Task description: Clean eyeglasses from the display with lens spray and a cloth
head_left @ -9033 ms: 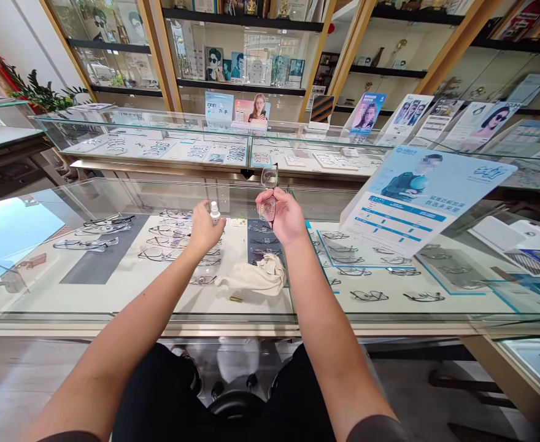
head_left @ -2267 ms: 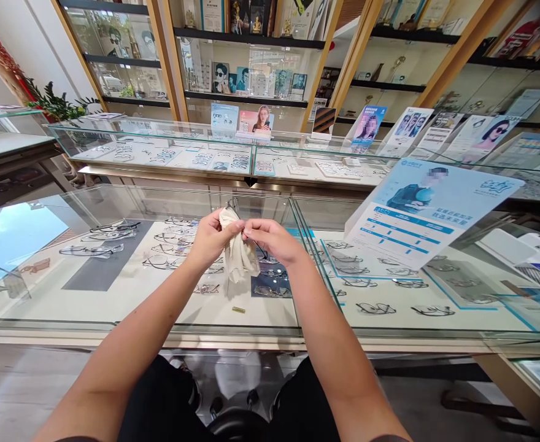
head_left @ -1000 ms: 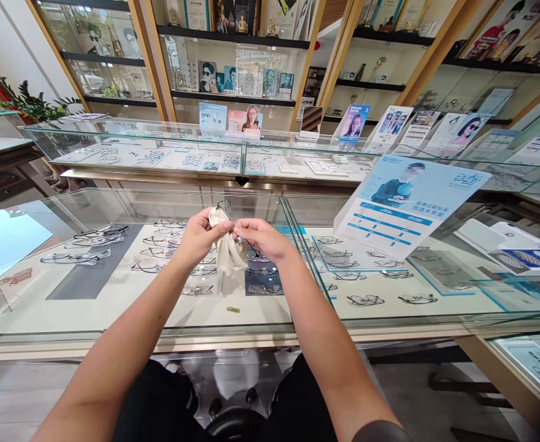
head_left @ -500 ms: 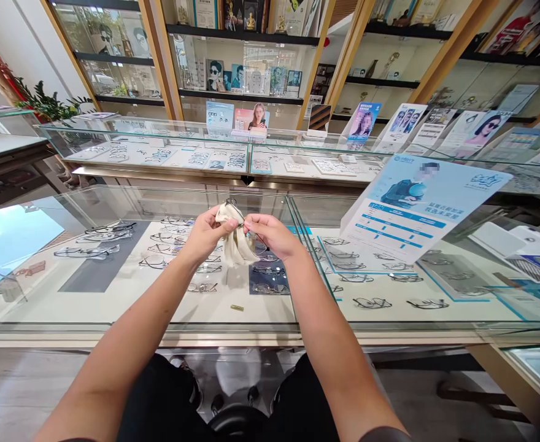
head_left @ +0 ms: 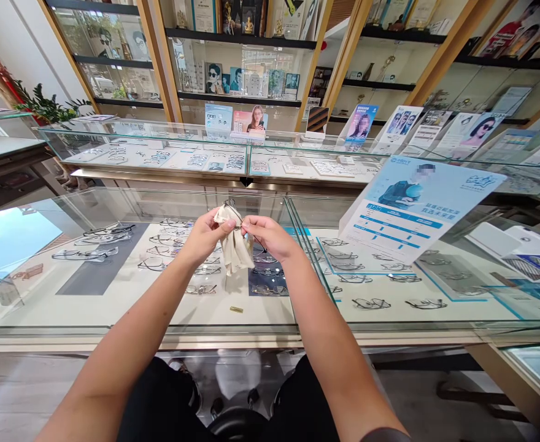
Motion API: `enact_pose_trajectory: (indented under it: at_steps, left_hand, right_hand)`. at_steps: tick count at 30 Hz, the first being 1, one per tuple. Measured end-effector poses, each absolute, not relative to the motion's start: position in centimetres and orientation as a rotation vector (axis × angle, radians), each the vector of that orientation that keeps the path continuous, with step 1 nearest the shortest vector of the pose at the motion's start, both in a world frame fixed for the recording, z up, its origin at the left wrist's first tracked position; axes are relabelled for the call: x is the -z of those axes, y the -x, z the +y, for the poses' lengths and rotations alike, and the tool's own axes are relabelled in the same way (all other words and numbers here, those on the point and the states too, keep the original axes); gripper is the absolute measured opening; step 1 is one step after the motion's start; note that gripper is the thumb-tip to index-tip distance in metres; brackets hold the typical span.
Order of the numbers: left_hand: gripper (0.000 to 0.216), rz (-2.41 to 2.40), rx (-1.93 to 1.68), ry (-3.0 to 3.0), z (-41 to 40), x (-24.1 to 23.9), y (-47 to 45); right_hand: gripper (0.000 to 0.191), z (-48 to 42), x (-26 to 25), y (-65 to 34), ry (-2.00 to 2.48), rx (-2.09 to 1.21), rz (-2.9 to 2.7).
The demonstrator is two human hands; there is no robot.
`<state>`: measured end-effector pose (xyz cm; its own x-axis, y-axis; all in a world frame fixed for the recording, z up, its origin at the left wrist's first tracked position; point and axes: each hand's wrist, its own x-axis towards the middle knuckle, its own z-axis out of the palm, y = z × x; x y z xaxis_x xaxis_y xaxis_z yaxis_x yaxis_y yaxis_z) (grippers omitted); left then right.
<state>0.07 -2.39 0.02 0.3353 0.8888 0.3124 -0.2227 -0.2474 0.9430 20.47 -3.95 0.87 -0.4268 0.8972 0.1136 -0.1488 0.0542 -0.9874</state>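
Observation:
Above a glass display counter, my left hand pinches a cream cleaning cloth around one lens of a thin dark-framed pair of glasses. The cloth hangs down below the fingers. My right hand is closed on the other side of the glasses, close against the left hand. Most of the frame is hidden by the cloth and my fingers. A small brass-coloured piece lies on the counter glass below my hands.
Inside the counter lie several rows of spectacles on white and grey trays. A tilted blue and white leaflet stand rises at the right. A second glass counter and wall shelves with photos stand behind.
Nine seconds ago my left hand held a small spray bottle and the cloth lay on the counter; now the cloth is in my left hand, on the glasses. In the last second, barely any movement.

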Motion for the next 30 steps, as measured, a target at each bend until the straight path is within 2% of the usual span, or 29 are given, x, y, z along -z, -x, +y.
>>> enact_pose_trajectory:
  at_steps: [10, 13, 17, 20, 30]
  left_hand:
    - [0.068, 0.822, -1.508, -1.475, -2.9, -0.1, -0.7]
    - [0.07, 0.778, -1.468, -1.465, -2.7, 0.1, -0.7]
    - [0.057, 0.666, -1.317, -1.359, -2.6, -0.1, -0.8]
    - [0.056, 0.632, -1.275, -1.342, -2.9, -0.3, -0.9]
    - [0.068, 0.77, -1.456, -1.39, -3.0, -0.1, -1.1]
  right_hand:
    - [0.056, -4.1, 0.0, -19.0, 0.738, -1.56, -1.549]
    - [0.056, -4.1, -0.4, -19.4, 0.767, -1.545, -1.51]
    - [0.056, -3.9, -0.8, -20.3, 0.793, -1.512, -1.431]
    - [0.058, -3.9, -0.6, -20.3, 0.781, -1.517, -1.438]
    - [0.057, -4.0, -0.5, -19.6, 0.744, -1.516, -1.554]
